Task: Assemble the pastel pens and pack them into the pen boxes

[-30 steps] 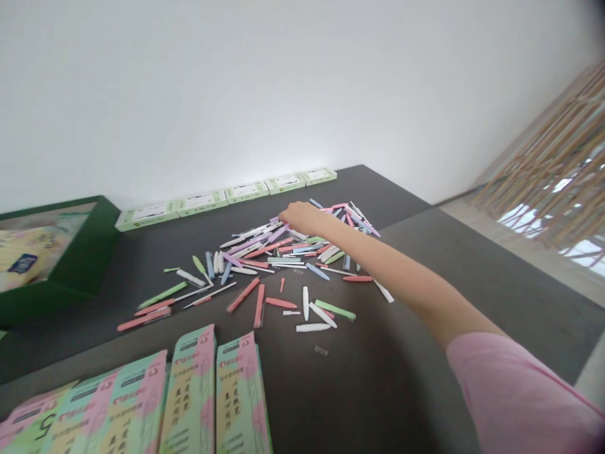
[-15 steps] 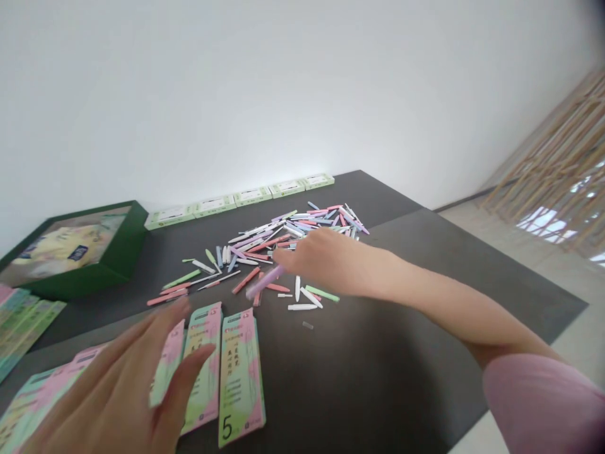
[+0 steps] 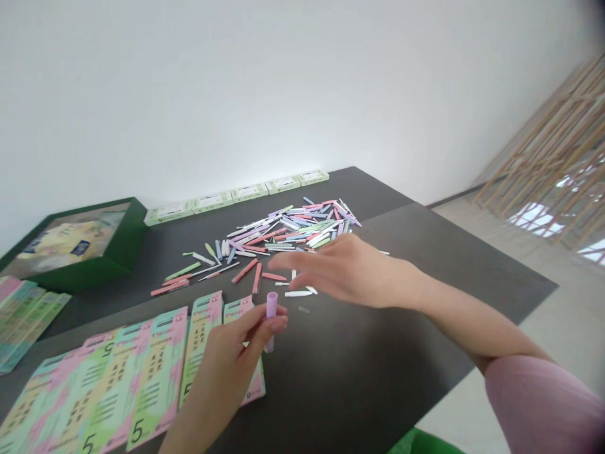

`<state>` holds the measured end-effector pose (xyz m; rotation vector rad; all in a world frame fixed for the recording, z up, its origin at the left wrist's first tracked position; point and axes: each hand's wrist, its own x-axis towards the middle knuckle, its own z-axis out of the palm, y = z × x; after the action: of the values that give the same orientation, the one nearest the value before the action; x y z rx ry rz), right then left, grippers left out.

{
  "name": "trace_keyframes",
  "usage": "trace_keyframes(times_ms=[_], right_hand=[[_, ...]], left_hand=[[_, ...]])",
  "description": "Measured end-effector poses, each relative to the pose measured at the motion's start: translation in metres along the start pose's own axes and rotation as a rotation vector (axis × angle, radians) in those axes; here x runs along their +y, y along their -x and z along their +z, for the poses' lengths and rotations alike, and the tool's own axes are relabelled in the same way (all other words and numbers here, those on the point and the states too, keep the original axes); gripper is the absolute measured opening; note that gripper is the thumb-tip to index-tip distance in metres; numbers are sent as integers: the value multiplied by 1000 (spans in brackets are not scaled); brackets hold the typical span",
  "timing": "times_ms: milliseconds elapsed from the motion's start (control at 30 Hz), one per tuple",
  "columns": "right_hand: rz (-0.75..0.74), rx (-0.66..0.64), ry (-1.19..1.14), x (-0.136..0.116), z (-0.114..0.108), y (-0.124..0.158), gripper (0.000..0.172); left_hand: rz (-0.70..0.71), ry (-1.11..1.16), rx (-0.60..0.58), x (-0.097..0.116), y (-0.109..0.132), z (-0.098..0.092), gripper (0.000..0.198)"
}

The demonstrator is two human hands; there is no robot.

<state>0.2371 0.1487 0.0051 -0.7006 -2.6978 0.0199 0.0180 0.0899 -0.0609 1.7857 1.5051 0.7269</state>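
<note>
Passed from the right hand, now open and empty mid-frame, a lilac barrel stands pinched in the left hand above packets, pen parts strewn behind.

Five pale green boxes, one dark green box, one lilac barrel, countless pen parts

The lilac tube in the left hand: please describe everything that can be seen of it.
The lilac tube is a short, pale purple piece, seemingly matte plastic, with a round top end that looks hollow. It stands almost upright, pinched at its middle by the left hand; its lower end shows below the fingers. It is held over the dark table, near the pastel cards. The open right hand does not touch it.
</note>
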Motion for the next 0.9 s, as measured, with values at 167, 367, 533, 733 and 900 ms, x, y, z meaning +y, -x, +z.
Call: trace_keyframes(times_ms=[167,367,533,733,900], right_hand=[[195,117,-174,45,50,33,25],[349,-242,-138,50,102,57,27],[324,-363,-102,28,123,58,25],[364,-431,-31,16,138,48,30],[379,-469,-11,14,146,36,32]], left_hand=[[-172,473,144,-28,-1,12,44],[-190,678,331,-54,-3,17,41],[-162,586,386,-55,-6,19,37],[-122,193,362,-50,-2,14,23],[-174,107,321,-45,0,19,23]])
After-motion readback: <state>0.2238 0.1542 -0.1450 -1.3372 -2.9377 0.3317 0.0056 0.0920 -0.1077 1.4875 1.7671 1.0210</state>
